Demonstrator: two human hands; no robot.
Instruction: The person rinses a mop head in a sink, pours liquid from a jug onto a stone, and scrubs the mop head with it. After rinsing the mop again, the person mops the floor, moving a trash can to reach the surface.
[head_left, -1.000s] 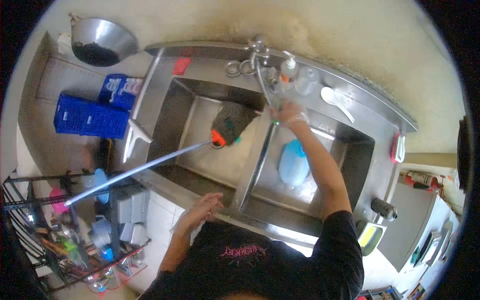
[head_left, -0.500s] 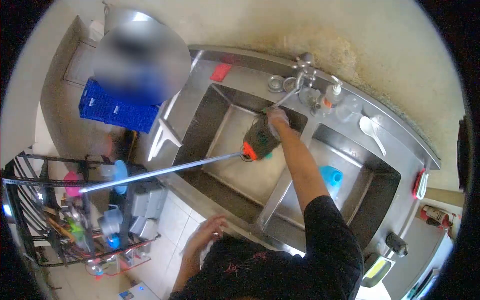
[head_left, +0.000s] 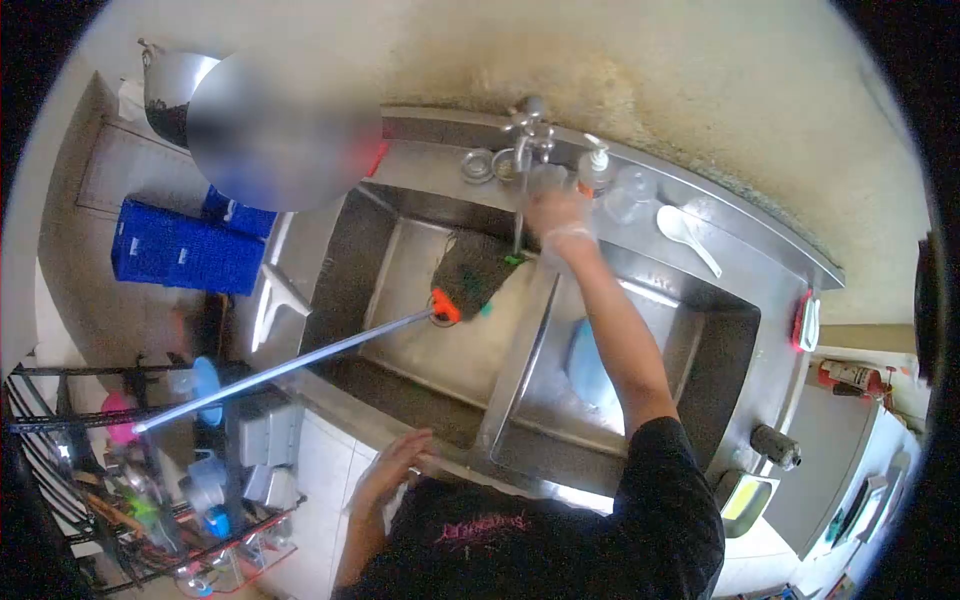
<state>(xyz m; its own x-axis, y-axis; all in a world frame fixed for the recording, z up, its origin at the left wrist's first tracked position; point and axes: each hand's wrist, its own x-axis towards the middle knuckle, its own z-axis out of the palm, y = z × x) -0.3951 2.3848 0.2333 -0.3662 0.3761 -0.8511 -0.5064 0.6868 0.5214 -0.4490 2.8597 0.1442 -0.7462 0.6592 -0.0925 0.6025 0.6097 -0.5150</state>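
A mop head with an orange-red collar lies in the left sink basin, its pale handle slanting over the front rim to the lower left. My right hand, in a clear glove, is behind the divider, beside the faucet and soap bottle. A clear cup is at its fingers; whether they grip it is unclear. Something thin hangs from the faucet to the mop head. Near the front edge, my left hand has its fingers apart and holds nothing.
A blue object lies in the right basin. A white spoon rests on the back ledge. Blue baskets stand at the left, above a dish rack. A steel container with a yellow sponge is at the right.
My right hand has left the mop head and moved back to the faucet and soap bottle. The view has shifted to the right. My left hand remains by the front edge.
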